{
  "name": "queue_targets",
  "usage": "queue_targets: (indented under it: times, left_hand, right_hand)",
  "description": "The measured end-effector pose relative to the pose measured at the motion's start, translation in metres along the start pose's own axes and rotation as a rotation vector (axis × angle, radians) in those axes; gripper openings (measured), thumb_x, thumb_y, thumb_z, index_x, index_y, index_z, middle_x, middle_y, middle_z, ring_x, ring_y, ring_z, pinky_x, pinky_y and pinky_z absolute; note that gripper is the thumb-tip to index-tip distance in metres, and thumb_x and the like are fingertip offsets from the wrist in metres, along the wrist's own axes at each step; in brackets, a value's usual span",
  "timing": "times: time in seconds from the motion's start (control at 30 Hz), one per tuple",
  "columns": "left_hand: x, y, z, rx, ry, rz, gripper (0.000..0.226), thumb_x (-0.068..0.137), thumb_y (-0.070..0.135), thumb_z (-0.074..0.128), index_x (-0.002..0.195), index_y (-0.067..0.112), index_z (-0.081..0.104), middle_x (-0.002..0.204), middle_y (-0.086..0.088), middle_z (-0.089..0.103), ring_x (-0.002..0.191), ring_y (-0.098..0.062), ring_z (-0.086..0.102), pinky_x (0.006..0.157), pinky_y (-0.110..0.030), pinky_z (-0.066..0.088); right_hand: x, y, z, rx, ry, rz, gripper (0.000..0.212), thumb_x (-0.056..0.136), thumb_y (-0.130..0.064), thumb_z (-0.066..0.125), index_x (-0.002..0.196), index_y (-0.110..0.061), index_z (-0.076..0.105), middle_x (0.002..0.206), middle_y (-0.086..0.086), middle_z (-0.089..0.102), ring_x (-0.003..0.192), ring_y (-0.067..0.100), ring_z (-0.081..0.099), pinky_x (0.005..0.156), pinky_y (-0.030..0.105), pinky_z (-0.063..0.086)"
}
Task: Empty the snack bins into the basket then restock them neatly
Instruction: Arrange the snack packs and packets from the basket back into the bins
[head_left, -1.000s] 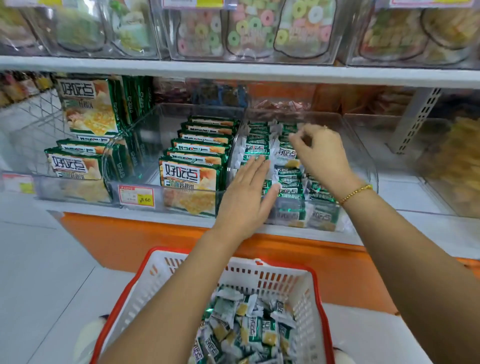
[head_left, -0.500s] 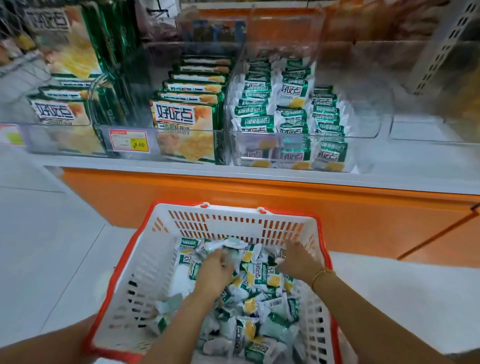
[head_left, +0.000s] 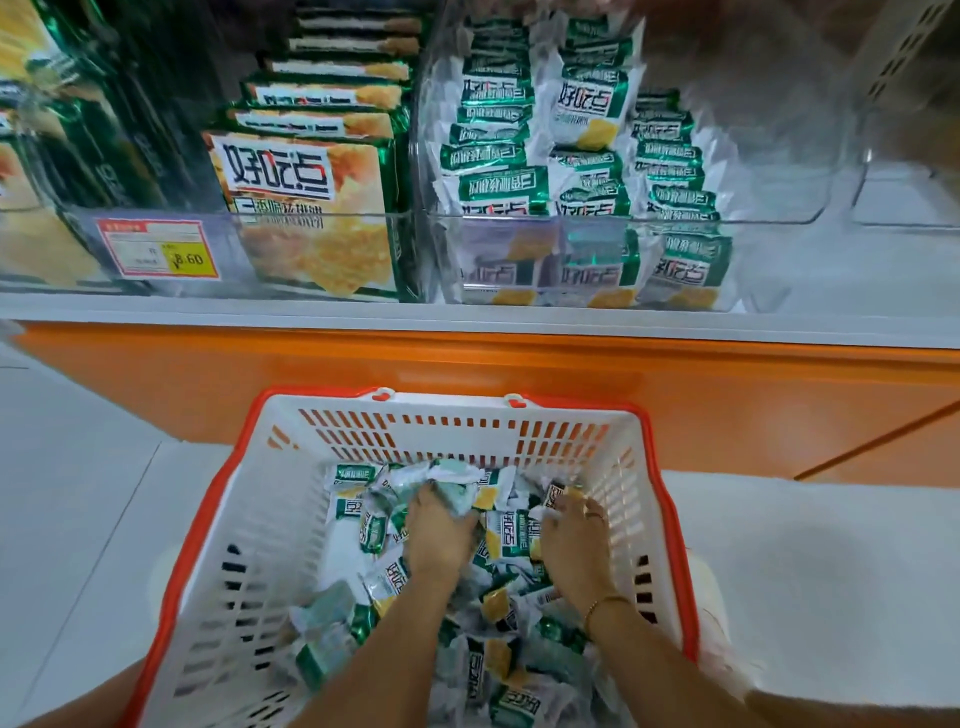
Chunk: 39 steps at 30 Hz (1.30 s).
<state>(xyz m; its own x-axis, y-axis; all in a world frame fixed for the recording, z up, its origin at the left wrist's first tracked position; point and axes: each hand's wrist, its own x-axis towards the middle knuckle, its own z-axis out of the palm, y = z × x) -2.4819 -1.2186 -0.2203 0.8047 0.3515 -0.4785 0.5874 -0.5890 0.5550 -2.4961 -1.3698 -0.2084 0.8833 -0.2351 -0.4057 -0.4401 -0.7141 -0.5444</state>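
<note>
A white basket (head_left: 249, 525) with an orange rim stands on the floor below me, part full of several small green and white snack packets (head_left: 511, 535). Both my hands are down in that pile. My left hand (head_left: 436, 535) grips a bunch of packets at the far middle of the heap. My right hand (head_left: 574, 540), with a gold bracelet at the wrist, curls its fingers round packets just to the right. On the shelf above, a clear bin (head_left: 769, 208) holds neat rows of the same packets (head_left: 587, 171), with room left on its right side.
Left of that bin, another clear bin (head_left: 228, 234) holds upright green biscuit packs (head_left: 306, 208) behind a red and yellow price tag (head_left: 158, 249). The white shelf edge (head_left: 467, 317) and an orange base panel (head_left: 467, 384) lie between bins and basket. White floor surrounds the basket.
A second ago both hands were at the packet rows in the shelf bin. They dropped into the basket and now dig deeper among the loose packets; my view has tilted down.
</note>
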Motion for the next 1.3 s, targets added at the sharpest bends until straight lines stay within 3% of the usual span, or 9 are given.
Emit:
queue_targets:
  times: [0.23, 0.37, 0.5, 0.6, 0.67, 0.77, 0.93, 1.1, 1.3]
  left_hand:
    - [-0.016, 0.009, -0.032, -0.417, -0.078, -0.165, 0.050, 0.091, 0.020, 0.059, 0.136, 0.007, 0.043, 0.120, -0.005, 0.057, 0.100, -0.025, 0.058, 0.090, -0.034, 0.047]
    - [-0.044, 0.005, -0.064, -1.207, -0.271, -0.398, 0.047, 0.095, 0.007, 0.046, 0.141, 0.012, 0.034, 0.143, -0.008, 0.034, 0.101, -0.038, 0.051, 0.095, -0.047, 0.046]
    - [-0.064, 0.008, -0.083, -1.381, -0.267, -0.365, 0.014, 0.092, -0.001, 0.042, 0.096, 0.011, 0.049, 0.106, -0.011, 0.049, 0.086, -0.039, 0.052, 0.090, -0.048, 0.048]
    - [-0.078, 0.010, -0.093, -1.455, -0.283, -0.388, 0.011, 0.092, 0.004, 0.049, 0.096, 0.014, 0.050, 0.108, -0.026, 0.051, 0.109, -0.046, 0.054, 0.070, -0.045, 0.057]
    - [-0.084, 0.008, -0.098, -1.425, -0.272, -0.356, 0.017, 0.091, 0.005, 0.056, 0.107, 0.009, 0.052, 0.121, -0.033, 0.047, 0.113, -0.046, 0.054, 0.061, -0.040, 0.060]
    - [-0.086, 0.007, -0.106, -1.239, -0.180, -0.294, 0.021, 0.089, 0.001, 0.059, 0.110, -0.002, 0.054, 0.121, -0.021, 0.045, 0.093, -0.032, 0.061, 0.059, -0.031, 0.060]
    - [-0.085, 0.014, -0.139, -0.866, -0.014, -0.170, 0.037, 0.079, 0.004, 0.073, 0.111, -0.003, 0.056, 0.088, -0.018, 0.064, 0.071, -0.024, 0.056, 0.063, -0.029, 0.049]
    - [-0.091, 0.034, -0.180, -0.621, 0.092, 0.006, 0.056, 0.075, 0.032, 0.078, 0.125, 0.012, 0.060, 0.120, -0.006, 0.063, 0.102, -0.021, 0.060, 0.069, -0.025, 0.049]
    - [-0.122, 0.085, -0.200, -0.635, -0.110, 0.251, 0.023, 0.095, 0.035, 0.053, 0.103, 0.020, 0.069, 0.106, -0.008, 0.071, 0.097, -0.025, 0.066, 0.070, -0.032, 0.056]
  right_hand:
    - [0.023, -0.012, -0.003, 0.362, -0.015, 0.236, 0.033, 0.095, -0.026, 0.053, 0.120, -0.007, 0.044, 0.097, 0.013, 0.062, 0.079, 0.027, 0.060, 0.072, 0.036, 0.052]
    - [0.030, -0.014, -0.012, 0.506, -0.088, 0.318, 0.054, 0.092, -0.008, 0.057, 0.137, 0.000, 0.030, 0.105, 0.011, 0.054, 0.085, 0.024, 0.056, 0.072, 0.025, 0.042]
    - [0.029, -0.014, -0.020, 0.526, -0.141, 0.360, 0.065, 0.081, -0.004, 0.069, 0.137, -0.001, 0.034, 0.129, 0.019, 0.050, 0.116, 0.034, 0.051, 0.093, 0.034, 0.042]
    - [0.021, -0.019, -0.017, 0.518, -0.170, 0.363, 0.083, 0.070, 0.000, 0.077, 0.138, -0.001, 0.029, 0.127, 0.021, 0.051, 0.115, 0.037, 0.052, 0.094, 0.037, 0.046]
    - [0.018, -0.024, -0.017, 0.531, -0.230, 0.381, 0.078, 0.069, 0.000, 0.078, 0.135, 0.004, 0.036, 0.121, 0.023, 0.054, 0.109, 0.037, 0.055, 0.095, 0.040, 0.046]
    - [0.005, -0.041, -0.032, 0.610, -0.444, 0.303, 0.021, 0.075, -0.001, 0.076, 0.092, -0.003, 0.063, 0.102, 0.022, 0.061, 0.086, 0.027, 0.060, 0.083, 0.033, 0.048]
    - [-0.015, -0.096, -0.087, 0.357, -0.730, -0.169, 0.089, 0.075, -0.006, 0.077, 0.148, -0.019, 0.027, 0.138, 0.011, 0.046, 0.099, 0.019, 0.058, 0.076, 0.028, 0.051]
    - [-0.036, -0.143, -0.142, 0.060, -0.630, -0.607, 0.079, 0.074, -0.015, 0.080, 0.140, -0.030, 0.040, 0.146, -0.004, 0.041, 0.130, 0.020, 0.041, 0.101, 0.034, 0.037]
    - [-0.065, -0.172, -0.157, 0.168, -0.549, -0.779, 0.062, 0.068, -0.017, 0.084, 0.117, -0.037, 0.052, 0.115, -0.001, 0.059, 0.105, 0.021, 0.057, 0.089, 0.041, 0.049]
